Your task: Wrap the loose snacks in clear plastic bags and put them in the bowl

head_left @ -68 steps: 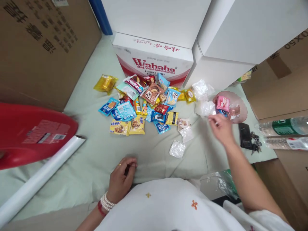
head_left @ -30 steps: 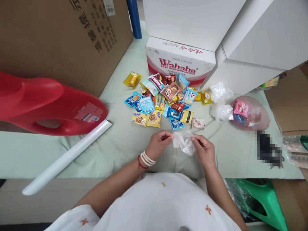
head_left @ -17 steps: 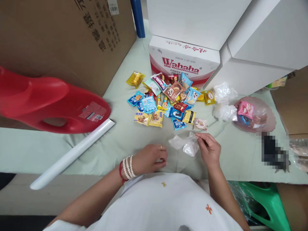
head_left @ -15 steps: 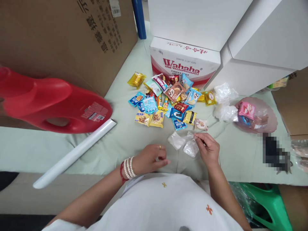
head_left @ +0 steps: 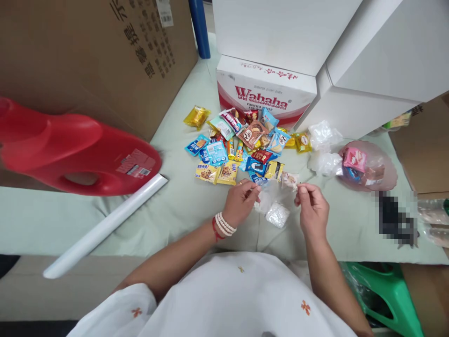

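In the head view, a thin clear plastic bag (head_left: 271, 193) is stretched between my two hands. My left hand (head_left: 240, 201), with a bead bracelet at the wrist, is closed in a pinch on its left side. Over on the right, my right hand (head_left: 313, 208) pinches the bag's other edge between thumb and fingers. A folded clear plastic packet (head_left: 278, 215) lies on the cloth just below the bag. Right beyond my fingers is a pile of wrapped snacks (head_left: 254, 133), with yellow cookie packs (head_left: 227, 173) along its near side.
A Wahaba-type carton, printed "Wahaha" (head_left: 266, 89), stands behind the snacks. To the left are a red plastic jug (head_left: 80, 150) and a white roll (head_left: 105, 227). A pink translucent bowl (head_left: 389, 175) with snacks and crumpled plastic bags (head_left: 324, 135) sit on the right.
My left hand has moved right and forward from above the cloth and now pinches the bag. My right hand has shifted slightly right, and the bag is spread wider.
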Demonstrator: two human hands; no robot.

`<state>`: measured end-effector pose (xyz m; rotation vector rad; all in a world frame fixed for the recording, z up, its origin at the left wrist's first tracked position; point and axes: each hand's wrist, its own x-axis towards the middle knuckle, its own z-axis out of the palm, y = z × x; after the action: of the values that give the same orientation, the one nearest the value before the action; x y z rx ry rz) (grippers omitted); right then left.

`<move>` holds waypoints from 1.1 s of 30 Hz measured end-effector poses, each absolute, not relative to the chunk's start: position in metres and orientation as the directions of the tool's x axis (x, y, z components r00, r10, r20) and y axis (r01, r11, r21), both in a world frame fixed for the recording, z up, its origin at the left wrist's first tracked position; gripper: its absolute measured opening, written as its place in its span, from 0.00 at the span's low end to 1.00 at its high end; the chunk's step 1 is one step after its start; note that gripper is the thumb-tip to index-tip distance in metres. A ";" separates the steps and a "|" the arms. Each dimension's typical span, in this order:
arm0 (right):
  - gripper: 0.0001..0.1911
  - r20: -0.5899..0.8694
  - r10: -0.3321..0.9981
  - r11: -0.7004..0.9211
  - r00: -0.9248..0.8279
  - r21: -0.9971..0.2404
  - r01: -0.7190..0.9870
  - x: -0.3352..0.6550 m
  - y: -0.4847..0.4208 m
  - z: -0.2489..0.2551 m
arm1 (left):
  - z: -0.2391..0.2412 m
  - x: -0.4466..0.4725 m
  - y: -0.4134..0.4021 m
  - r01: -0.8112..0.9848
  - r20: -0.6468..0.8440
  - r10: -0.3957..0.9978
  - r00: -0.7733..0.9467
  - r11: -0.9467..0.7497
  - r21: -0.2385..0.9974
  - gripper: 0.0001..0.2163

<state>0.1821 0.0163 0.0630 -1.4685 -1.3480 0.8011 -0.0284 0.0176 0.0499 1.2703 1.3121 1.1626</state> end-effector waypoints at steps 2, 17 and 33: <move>0.20 -0.009 0.986 -0.046 0.168 -0.975 0.219 0.170 0.009 0.057 | 0.056 -0.024 0.012 0.157 0.048 0.998 -0.043 -0.041 0.987 0.17; 0.17 -0.293 0.954 -0.298 -0.058 -0.919 -0.259 0.142 0.011 0.060 | 0.055 -0.051 0.016 0.106 0.005 0.930 -0.368 0.037 0.994 0.15; 0.19 -0.382 0.918 -0.326 0.103 -0.878 -0.351 0.199 0.011 0.071 | 0.054 -0.064 0.015 -0.612 -0.411 0.911 -0.014 0.317 0.724 0.24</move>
<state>0.1991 0.0106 0.0711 -1.2827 -0.6381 1.4759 -0.0637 0.0147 0.0537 0.3805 0.9894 1.2548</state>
